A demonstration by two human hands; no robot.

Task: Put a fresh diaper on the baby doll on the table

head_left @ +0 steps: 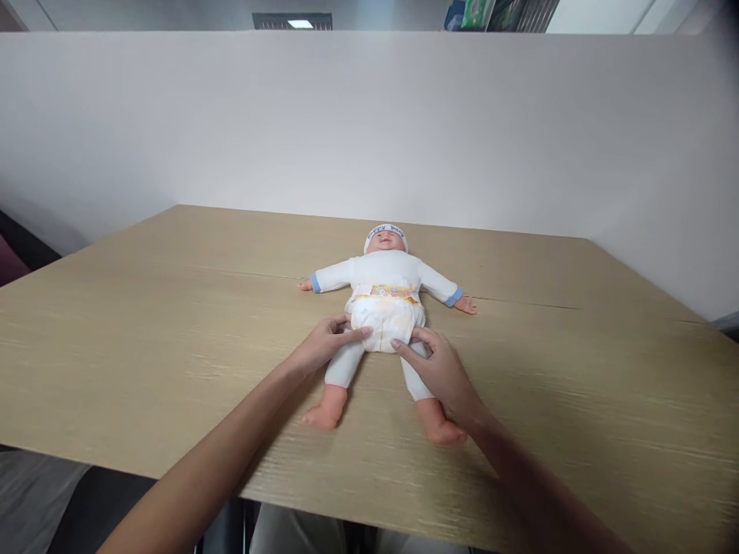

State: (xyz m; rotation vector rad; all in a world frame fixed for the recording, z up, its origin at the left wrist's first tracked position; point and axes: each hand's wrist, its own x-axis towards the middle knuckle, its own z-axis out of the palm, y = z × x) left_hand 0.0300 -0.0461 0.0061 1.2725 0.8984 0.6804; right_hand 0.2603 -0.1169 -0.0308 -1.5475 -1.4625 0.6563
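Observation:
A baby doll [386, 268] in a white suit with blue cuffs lies on its back, arms spread and feet toward me. Around its hips sits a white diaper [381, 317] with an orange patterned waistband. My left hand [323, 342] pinches the diaper's edge at the left leg opening, thumb on top of the front. At the other leg opening, my right hand [442, 365] grips the opposite edge between thumb and fingers. The fingertips under the diaper's edges are partly hidden.
The doll rests on a wooden table [173, 323] with a thin seam across it. Behind the table rises a white partition [369, 123]. A dark chair [104, 508] shows below the front edge at left.

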